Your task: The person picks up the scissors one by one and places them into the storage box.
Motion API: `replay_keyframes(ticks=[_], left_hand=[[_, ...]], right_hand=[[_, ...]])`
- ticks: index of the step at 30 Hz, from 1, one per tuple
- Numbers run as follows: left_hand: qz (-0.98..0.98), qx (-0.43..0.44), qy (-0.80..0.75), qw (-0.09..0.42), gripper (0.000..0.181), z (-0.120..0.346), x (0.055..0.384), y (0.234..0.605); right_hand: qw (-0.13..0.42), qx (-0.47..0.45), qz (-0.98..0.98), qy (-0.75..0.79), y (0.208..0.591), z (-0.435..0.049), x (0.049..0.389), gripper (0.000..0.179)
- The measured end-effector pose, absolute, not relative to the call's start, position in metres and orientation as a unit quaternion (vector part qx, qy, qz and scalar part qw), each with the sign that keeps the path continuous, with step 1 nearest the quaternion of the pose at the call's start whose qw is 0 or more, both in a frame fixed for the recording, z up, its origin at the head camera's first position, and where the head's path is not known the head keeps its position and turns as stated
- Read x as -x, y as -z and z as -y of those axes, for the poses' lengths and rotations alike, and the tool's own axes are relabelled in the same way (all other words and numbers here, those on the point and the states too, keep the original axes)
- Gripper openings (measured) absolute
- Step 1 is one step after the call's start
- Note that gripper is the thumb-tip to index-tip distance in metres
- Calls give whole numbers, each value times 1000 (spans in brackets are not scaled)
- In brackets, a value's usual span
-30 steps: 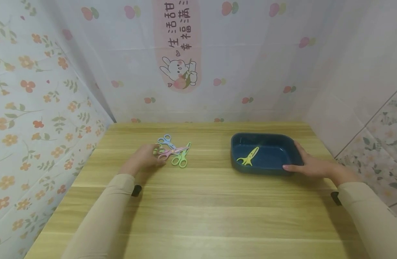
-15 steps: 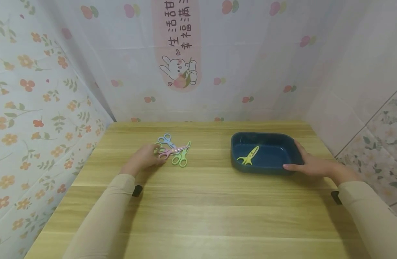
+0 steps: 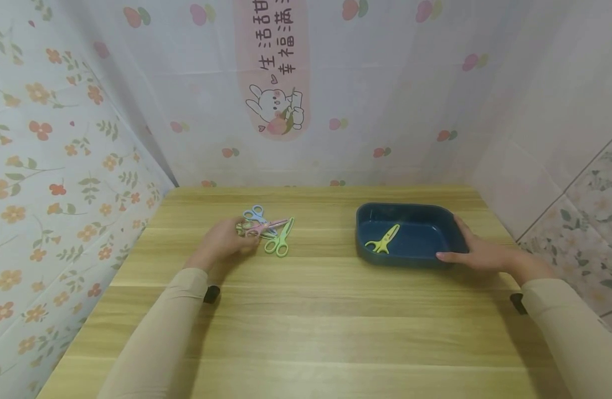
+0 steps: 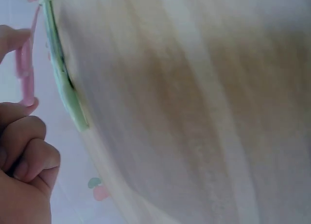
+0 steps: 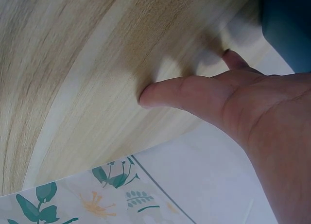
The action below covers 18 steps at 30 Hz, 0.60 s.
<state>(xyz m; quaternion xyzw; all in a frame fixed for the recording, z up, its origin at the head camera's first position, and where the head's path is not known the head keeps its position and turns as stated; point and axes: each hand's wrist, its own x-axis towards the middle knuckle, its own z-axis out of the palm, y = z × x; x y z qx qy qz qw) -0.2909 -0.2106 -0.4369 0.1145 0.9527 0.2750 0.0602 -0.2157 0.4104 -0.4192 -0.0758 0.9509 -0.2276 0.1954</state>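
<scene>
My left hand (image 3: 223, 239) pinches pink scissors (image 3: 266, 226) by the handle between thumb and finger; in the left wrist view the pink handle (image 4: 25, 73) shows edge-on, the other fingers curled. Around and beneath it lie blue scissors (image 3: 256, 213) and light green scissors (image 3: 282, 239). Another green handle (image 3: 241, 227) peeks out beside my fingertips, partly hidden. On the right, my right hand (image 3: 485, 256) holds the right end of a dark blue box (image 3: 400, 259), thumb over its near rim. Yellow scissors (image 3: 384, 240) lie inside at the left.
All of this stands on a wood-grain table (image 3: 306, 321). Behind it hangs a white curtain (image 3: 385, 100) with fruit prints, and a flowered cloth (image 3: 61, 183) covers the left side. Pale panels border the right.
The pink scissors have shifted slightly up and left in my left hand, turning a little over the pile. My right hand and the box have stayed in place.
</scene>
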Motion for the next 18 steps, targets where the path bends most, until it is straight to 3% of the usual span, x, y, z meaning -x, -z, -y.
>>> replay_keyframes(ticks=[18], left_hand=[[-930, -86, -356, -18, 77, 198, 299, 420]], right_hand=[[196, 75, -948, 238, 420, -410, 216, 126]])
